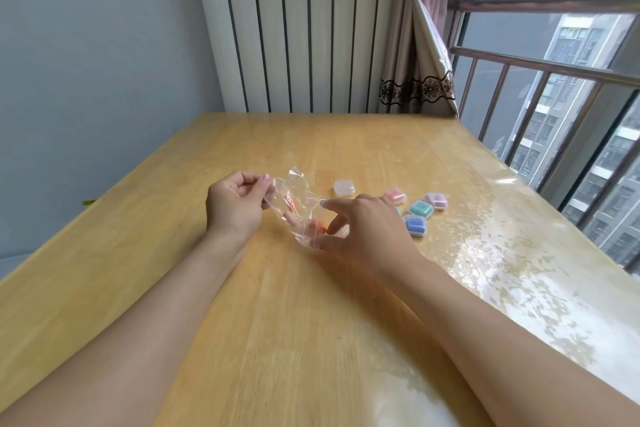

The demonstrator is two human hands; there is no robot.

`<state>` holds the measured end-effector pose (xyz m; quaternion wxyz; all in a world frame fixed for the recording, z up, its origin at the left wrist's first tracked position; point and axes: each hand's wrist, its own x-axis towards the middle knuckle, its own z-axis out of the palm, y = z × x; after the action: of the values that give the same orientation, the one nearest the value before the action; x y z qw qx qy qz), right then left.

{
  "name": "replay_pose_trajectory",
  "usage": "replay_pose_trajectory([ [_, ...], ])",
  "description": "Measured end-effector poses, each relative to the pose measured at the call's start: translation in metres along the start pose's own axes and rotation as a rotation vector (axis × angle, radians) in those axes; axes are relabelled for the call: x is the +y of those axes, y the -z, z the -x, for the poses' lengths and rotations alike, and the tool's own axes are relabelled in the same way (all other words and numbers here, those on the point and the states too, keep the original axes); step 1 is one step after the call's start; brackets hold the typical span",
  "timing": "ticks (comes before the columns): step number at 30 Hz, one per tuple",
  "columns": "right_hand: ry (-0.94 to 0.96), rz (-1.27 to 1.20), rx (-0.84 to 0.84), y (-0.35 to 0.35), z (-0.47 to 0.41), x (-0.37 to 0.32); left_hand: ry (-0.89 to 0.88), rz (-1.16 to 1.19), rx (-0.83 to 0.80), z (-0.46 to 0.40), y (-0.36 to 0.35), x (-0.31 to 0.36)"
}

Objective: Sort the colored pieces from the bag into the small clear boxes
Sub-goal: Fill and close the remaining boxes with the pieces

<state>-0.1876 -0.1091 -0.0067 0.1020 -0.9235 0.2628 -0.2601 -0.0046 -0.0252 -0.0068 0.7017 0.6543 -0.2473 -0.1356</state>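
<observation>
A crumpled clear plastic bag (294, 201) is held just above the wooden table (242, 305). My left hand (233, 206) pinches the bag's upper left edge. My right hand (367, 229) has its fingers pushed into the bag from the right, around a small orange piece (322, 226); another orange bit (295, 205) shows higher in the bag. To the right lie small clear boxes: an empty-looking one (344, 187), one with pink (394, 196), one with purple (436, 200), one with green (420, 209) and one with blue (415, 225).
The table's right side is glossy with glare (519, 270). A window with metal railing (540, 69) runs along the right, a curtain (415, 90) hangs at the far corner, and a ribbed white panel (294, 28) stands behind the table. A grey wall is on the left.
</observation>
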Motion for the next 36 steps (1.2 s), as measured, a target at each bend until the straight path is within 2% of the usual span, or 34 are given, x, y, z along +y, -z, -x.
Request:
replay_pose_trajectory([
  [4, 0.016, 0.029, -0.009, -0.001, 0.0, 0.0, 0.008, 0.017, -0.014, 0.001, -0.003, 0.002],
  [6, 0.013, 0.034, -0.021, -0.001, 0.0, 0.0, 0.078, 0.013, -0.056, 0.001, -0.004, 0.0],
  [9, 0.006, 0.035, -0.038, -0.001, 0.0, -0.001, 0.202, -0.008, -0.246, 0.003, -0.004, -0.005],
  [12, 0.001, 0.039, -0.059, -0.001, 0.0, -0.001, 0.186, -0.01, -0.371, 0.007, -0.004, -0.005],
  [15, 0.001, 0.057, -0.07, -0.001, -0.001, 0.0, 0.213, 0.025, -0.35, 0.006, -0.003, -0.005],
  [24, 0.001, 0.104, -0.12, -0.004, -0.004, -0.003, 0.211, -0.062, -0.465, 0.003, 0.003, -0.007],
  [27, 0.015, 0.1, -0.11, -0.004, -0.003, -0.004, 0.22, -0.045, -0.453, 0.006, 0.003, -0.004],
  [30, 0.002, 0.028, -0.09, -0.003, -0.004, -0.003, 0.226, -0.038, -0.395, 0.006, 0.001, -0.004],
  [36, -0.05, -0.113, -0.029, -0.011, -0.006, -0.004, 0.219, -0.048, -0.482, 0.009, 0.0, -0.003],
])
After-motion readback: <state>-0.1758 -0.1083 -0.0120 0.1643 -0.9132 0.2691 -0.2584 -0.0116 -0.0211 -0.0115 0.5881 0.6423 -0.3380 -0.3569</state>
